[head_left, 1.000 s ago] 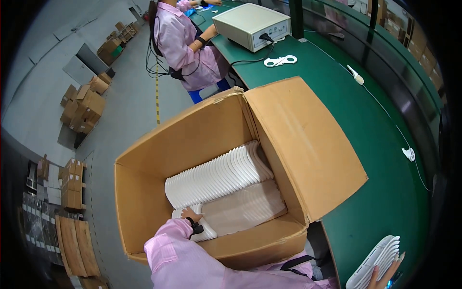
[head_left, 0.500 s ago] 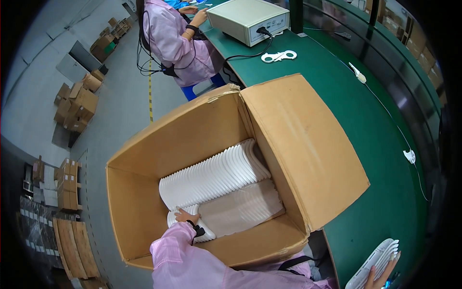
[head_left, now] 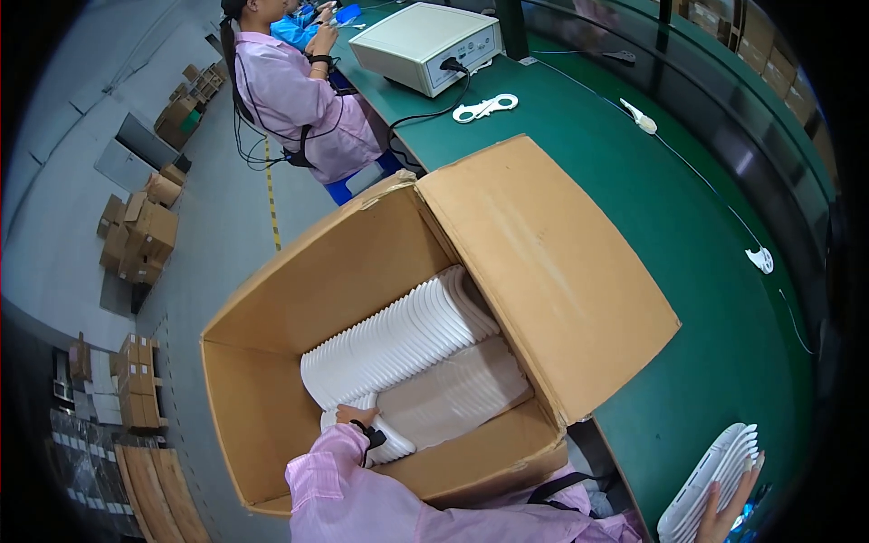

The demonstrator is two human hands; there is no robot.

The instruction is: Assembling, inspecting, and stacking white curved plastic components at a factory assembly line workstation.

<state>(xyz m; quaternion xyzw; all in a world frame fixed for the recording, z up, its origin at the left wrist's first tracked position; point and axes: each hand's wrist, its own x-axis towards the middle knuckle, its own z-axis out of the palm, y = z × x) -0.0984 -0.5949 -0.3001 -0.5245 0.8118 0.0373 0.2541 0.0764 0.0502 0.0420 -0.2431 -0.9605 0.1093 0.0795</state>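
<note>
Inside a large open cardboard box (head_left: pixel 262 398), my left hand (head_left: pixel 356 415) reaches down to the near-left end of the packed white plastic pieces. Its fingers curl over a short group of curved white pieces (head_left: pixel 391 447), and the fingertips are partly hidden. Behind it lies a long nested row of white curved plastic pieces (head_left: pixel 398 335). A second row, under a translucent wrap (head_left: pixel 457 398), fills the near-right part. At the lower right, my right hand (head_left: pixel 731 502) grips a small stack of ribbed white plastic covers (head_left: pixel 701 484) on the green table, thumb and fingers on opposite sides.
The box flap (head_left: pixel 552 271) folds out over the green table (head_left: pixel 625 181). A beige instrument (head_left: pixel 425 45) with a black cable, a white double-ring part (head_left: pixel 485 109) and a thin corded white piece (head_left: pixel 639 116) lie farther off. A co-worker in pink (head_left: pixel 290 100) sits beyond the box.
My left hand's fingers, spread over the white pieces before, are now curled in. The right hand and its stack have shifted slightly upward in view. The whole view has turned a little.
</note>
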